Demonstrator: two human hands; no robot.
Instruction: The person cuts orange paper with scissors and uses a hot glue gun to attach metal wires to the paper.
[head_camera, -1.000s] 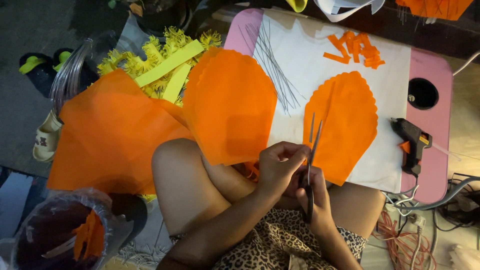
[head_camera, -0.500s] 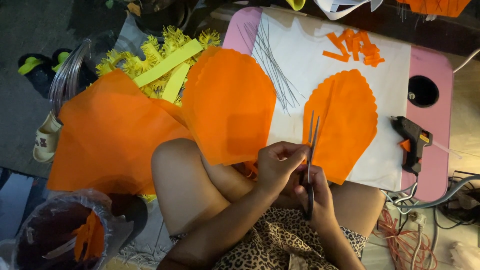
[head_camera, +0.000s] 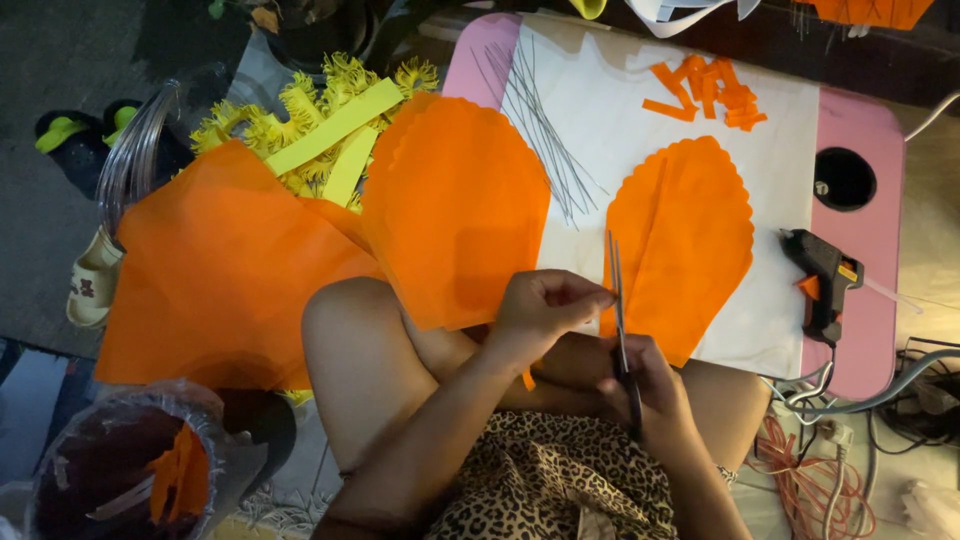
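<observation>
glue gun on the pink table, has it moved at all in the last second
No. The glue gun lies at the same spot, just below the round hole in the pink table, on the white sheet's right edge.

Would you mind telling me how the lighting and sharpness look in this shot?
Head view: the white sheet on the pink table is brightly lit, the floor at left falls into dark shadow, and the scissors and both hands look sharp, without motion blur.

Informal home craft corner at floor level. A low pink surface (head_camera: 880, 300) carries a glue gun (head_camera: 825, 280) and wire stems (head_camera: 545, 130); sandals (head_camera: 90, 285) and tangled cables (head_camera: 850, 460) lie on the floor around it.
</observation>
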